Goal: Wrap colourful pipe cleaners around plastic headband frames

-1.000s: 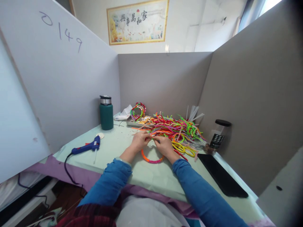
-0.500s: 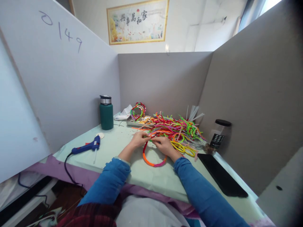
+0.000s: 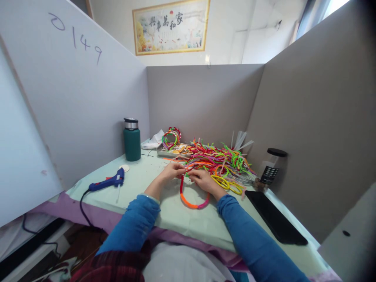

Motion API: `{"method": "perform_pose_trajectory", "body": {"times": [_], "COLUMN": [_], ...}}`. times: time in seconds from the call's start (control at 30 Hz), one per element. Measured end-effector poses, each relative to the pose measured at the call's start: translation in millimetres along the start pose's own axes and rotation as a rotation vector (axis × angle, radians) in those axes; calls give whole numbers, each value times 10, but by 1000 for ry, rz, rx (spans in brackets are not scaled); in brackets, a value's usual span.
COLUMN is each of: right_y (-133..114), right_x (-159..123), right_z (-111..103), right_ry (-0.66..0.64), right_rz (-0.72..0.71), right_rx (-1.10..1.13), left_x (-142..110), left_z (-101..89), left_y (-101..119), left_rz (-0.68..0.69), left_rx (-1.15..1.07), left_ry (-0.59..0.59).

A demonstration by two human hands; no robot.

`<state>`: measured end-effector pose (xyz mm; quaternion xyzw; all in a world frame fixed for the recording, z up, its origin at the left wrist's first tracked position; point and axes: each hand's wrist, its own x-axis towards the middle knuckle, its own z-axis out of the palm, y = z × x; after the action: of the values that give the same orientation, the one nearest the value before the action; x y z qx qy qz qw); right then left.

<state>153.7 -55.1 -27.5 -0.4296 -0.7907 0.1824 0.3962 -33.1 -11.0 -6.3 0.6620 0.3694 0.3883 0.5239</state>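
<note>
A ring wrapped in fuzzy pipe cleaner point(image 3: 190, 205), with red, orange and magenta sections, hangs toward me between my hands. My left hand point(image 3: 174, 171) pinches at its far left part, where a bit of green shows. My right hand point(image 3: 202, 179) grips the far right part, its fingertips close to those of the left. The fingers hide the far stretch of the ring. Just beyond my hands lies a heap of colourful pipe cleaners point(image 3: 211, 156). Yellow rings point(image 3: 225, 183) rest on the table beside my right hand.
A blue glue gun point(image 3: 107, 182) with its cord lies left, near a green bottle point(image 3: 132, 141). At the back, a metal tray point(image 3: 161, 152) bears finished-looking wrapped rings point(image 3: 171, 139). To the right are a clear jar with black lid point(image 3: 270, 168) and a black flat slab point(image 3: 276, 217). Partitions surround the table.
The ring has shifted slightly to the right and toward me. Both hands keep hold of it with small finger movements; the other things stay put.
</note>
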Motion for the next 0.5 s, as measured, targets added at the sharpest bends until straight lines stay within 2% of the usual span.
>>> {"method": "perform_pose_trajectory", "body": {"times": [0.23, 0.5], "right_y": [-81, -50], "right_x": [-13, 5], "right_z": [-6, 7], "right_ry": [41, 107], "right_rz": [-14, -22], "right_rx": [97, 150], "left_x": [-20, 34], "left_z": [8, -30], "left_y": [23, -44], "left_rz": [-30, -37], "left_rx": [15, 18], "left_ry": [16, -15]}}
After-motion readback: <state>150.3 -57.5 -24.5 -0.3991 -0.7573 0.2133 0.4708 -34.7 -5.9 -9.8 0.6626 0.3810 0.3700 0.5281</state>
